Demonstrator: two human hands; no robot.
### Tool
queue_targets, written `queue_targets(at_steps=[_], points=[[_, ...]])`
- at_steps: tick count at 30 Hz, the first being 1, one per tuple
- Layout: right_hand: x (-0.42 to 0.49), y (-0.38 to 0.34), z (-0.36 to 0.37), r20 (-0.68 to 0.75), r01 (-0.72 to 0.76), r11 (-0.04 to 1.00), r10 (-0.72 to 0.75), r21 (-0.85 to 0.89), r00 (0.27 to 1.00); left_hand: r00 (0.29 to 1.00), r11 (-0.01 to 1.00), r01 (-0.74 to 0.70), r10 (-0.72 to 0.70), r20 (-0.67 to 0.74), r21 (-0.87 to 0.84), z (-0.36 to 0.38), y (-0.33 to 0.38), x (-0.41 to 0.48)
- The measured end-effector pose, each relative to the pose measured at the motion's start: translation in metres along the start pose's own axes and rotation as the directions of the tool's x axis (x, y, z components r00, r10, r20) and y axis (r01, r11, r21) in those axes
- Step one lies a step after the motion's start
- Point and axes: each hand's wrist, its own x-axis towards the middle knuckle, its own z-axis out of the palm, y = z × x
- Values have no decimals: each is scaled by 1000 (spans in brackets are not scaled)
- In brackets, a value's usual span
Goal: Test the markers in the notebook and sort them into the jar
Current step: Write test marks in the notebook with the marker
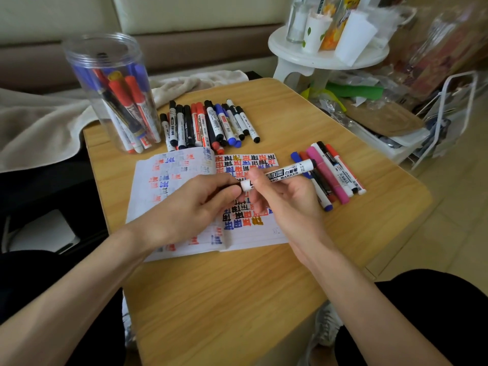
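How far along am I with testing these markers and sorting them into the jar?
Done: several markers stand in the jar, and the notebook is crowded with test marks. In hand: one white marker, the left hand pinching its end, the right hand gripping its barrel. Left: a row of markers behind the notebook and a smaller bunch to its right lie outside the jar.
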Motion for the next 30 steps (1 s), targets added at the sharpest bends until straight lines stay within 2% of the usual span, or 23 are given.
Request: queue_targets(at_steps=[3, 8, 13, 16, 22, 27, 30], points=[[-1, -4, -2, -10, 25, 999, -25, -25, 1000, 998, 997, -57, 59, -32, 48, 5, 5, -1], [1, -4, -7, 3, 53, 998, -53, -28, 999, 996, 996, -81, 80, 28, 23, -1, 4, 0], [1, -1, -3, -89, 9, 1000, -9, 3, 996, 994, 987, -96, 103, -46, 133, 6, 6, 3], [2, -1, -2, -78, -25, 999, 28, 34, 997, 991, 978, -94, 109, -72, 185, 5, 3, 5], [1, -1, 12, -122, -116, 975, 141, 191, 982, 957, 926, -106, 194, -217, 362, 9, -1, 6], [2, -7, 14, -162, -132, 983, 152, 126, 975, 959, 885, -83, 196, -204, 458, 13, 0, 3], [2, -8, 11, -151, -138, 986, 150, 90, 977, 972, 914, -89, 167, -166, 396, 12, 4, 3]])
